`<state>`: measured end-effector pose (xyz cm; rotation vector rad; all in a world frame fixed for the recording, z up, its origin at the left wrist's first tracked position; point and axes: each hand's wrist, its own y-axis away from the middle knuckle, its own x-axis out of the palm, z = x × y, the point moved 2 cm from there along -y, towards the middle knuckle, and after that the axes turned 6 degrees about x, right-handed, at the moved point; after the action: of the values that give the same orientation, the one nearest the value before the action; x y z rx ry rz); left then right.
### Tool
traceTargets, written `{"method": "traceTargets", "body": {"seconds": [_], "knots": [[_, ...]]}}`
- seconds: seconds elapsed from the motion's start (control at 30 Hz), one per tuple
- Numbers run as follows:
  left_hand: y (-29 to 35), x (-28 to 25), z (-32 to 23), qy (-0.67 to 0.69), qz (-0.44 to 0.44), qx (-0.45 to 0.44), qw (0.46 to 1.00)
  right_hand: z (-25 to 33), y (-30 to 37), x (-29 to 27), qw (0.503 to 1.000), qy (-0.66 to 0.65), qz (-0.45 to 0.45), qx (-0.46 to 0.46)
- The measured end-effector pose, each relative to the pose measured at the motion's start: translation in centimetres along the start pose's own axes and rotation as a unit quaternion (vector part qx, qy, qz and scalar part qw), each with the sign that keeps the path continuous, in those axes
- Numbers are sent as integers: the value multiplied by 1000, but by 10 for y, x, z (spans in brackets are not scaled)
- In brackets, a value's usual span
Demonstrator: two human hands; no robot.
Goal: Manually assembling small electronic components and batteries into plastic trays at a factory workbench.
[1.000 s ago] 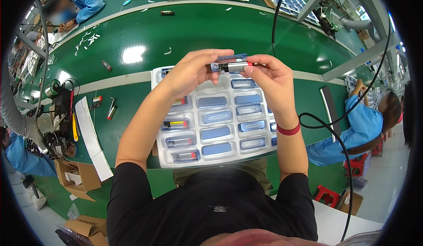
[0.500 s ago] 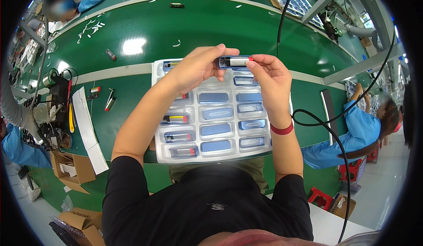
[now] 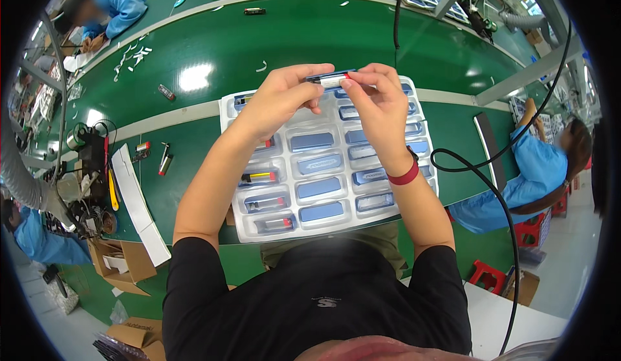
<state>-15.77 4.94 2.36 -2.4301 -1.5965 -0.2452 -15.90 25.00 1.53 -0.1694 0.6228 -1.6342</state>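
Above the far part of the tray, both hands hold a small blue casing point(image 3: 328, 75) with a white, red-ended cylindrical cell point(image 3: 335, 82) in it. My left hand point(image 3: 284, 96) is closed on its left end, thumb along the near side. At the right end, my right hand point(image 3: 376, 96) pinches it near the red tip. Fingers partly hide the casing. Below lies a white plastic tray point(image 3: 290, 201) with rows of pockets. Blue casings point(image 3: 319, 187) fill the middle and right columns, some showing a hollow side. Left-column pockets hold casings with red-ended cells point(image 3: 278, 222).
Left of the tray lie loose cells with small boards point(image 3: 165, 160), a long white strip point(image 3: 137, 196) and a yellow-handled tool point(image 3: 113, 190). A black cable point(image 3: 498, 199) loops at right near a dark bar point(image 3: 490, 148). Co-workers in blue sit far left point(image 3: 123, 9) and right point(image 3: 530, 173).
The casing has tilted, so its open face shows less. My right hand has shifted left and slightly up, its fingers closer to my left hand. The view has moved a little.
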Motion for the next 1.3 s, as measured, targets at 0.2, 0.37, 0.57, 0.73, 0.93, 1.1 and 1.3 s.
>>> {"method": "traceTargets", "body": {"seconds": [0.2, 0.37, 0.57, 0.73, 0.93, 1.1, 1.3], "knots": [[1, 9, -1, -127, 7, 55, 990, 1, -16, -12, 961, -206, 123, 137], [9, 5, -8, -401, -37, 173, 899, 22, -15, -21, 974, 80, 202, -59], [6, 17, -9, -467, -46, 247, 848, 16, -11, -17, 947, 192, 129, -222], [3, 2, 2, -279, -81, 142, 946, -4, -18, -4, 984, -38, 172, 6], [-10, -17, 6, -187, -144, 155, 959, -8, -36, 30, 961, -173, 186, 111], [-4, -42, -15, -277, -72, 95, 953, -5, -42, 33, 949, -164, 223, 154], [4, -150, -30, -500, -167, 27, 850, -26, -19, 21, 950, 84, 279, 111]]}}
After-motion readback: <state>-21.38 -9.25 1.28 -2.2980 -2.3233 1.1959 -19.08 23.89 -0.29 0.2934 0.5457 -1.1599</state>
